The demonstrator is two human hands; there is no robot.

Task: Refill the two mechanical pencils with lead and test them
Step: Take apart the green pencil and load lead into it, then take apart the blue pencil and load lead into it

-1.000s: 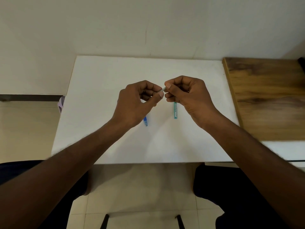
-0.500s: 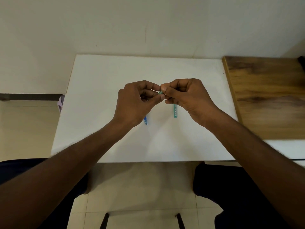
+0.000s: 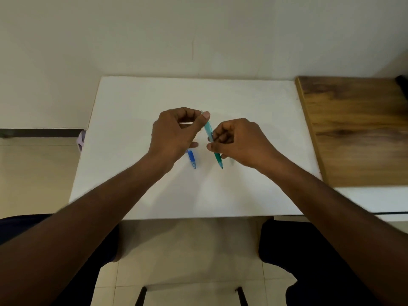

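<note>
A: Holding the green pencil [image 3: 213,141], are you? Which hand has it?

B: Both of your hands do. Your left hand [image 3: 175,134] pinches the far end, near the small cap, between the thumb and a finger. Your right hand [image 3: 239,142] grips the middle of it with curled fingers.

A: How does the pencil sit?

B: It slants. The top end points far and a bit left. The tip points near and a bit right, close above the white table [image 3: 141,191]. I cannot tell if the tip touches the table.

A: Where is the other pencil?

B: The blue pencil [image 3: 191,159] lies flat on the table, just left of the green one. Your left hand covers its far part, so you only see the near end with the tip. No hand holds it.

A: Are the two pencils touching?

B: No, they are apart, side by side, near the middle of the table.

A: What else is around?

B: A brown wooden top [image 3: 357,133] is on the right, next to the table. A pale wall [image 3: 198,34] stands at the far side. Your dark trousers [image 3: 309,261] show at the near edge, over a tiled floor [image 3: 187,250]. A small purple thing [image 3: 81,140] peeks out at the left edge of the table, and I cannot tell what it is.
</note>
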